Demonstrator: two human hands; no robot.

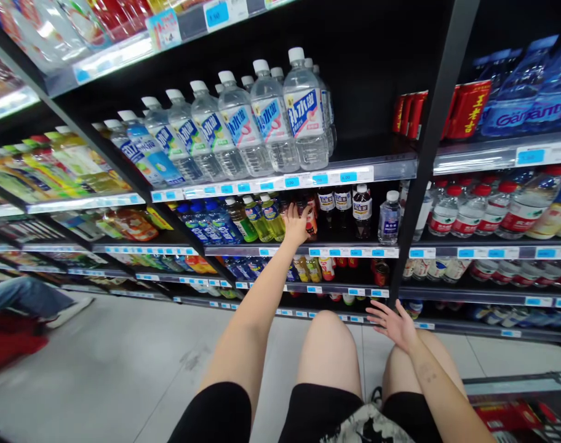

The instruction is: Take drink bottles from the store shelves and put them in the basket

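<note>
- The person sits or crouches low before the drinks shelves, bare knees (331, 351) toward the rack, left arm stretched out to the shelf second from the top of this bay's middle stretch.
- The left hand (297, 225) is in among the bottles there, fingers spread and a little bent, right at a dark bottle with a reddish label (312, 216). The fingers hide part of it, so from here I can't tell whether they grip it or only touch it.
- That bottle stands between the yellow-green bottles (272, 220) on one side and the dark bottles with white labels (362, 210) on the other.
- The right hand (395, 325) holds nothing; it hangs open, fingers fanned, over the right knee and below the shelf edges.
- Further along the same shelf, near the black upright (440, 123), stands a small white-capped bottle (390, 220).
- Just above, clear bottles with white caps (262, 123) line up in a slanting row, price tags (320, 178) running beneath.
- Across the upright are red-capped bottles (452, 210).
- Off to the left, someone's jeans leg (26, 300) and pale shoe (71, 311) show on the floor (114, 363).
</note>
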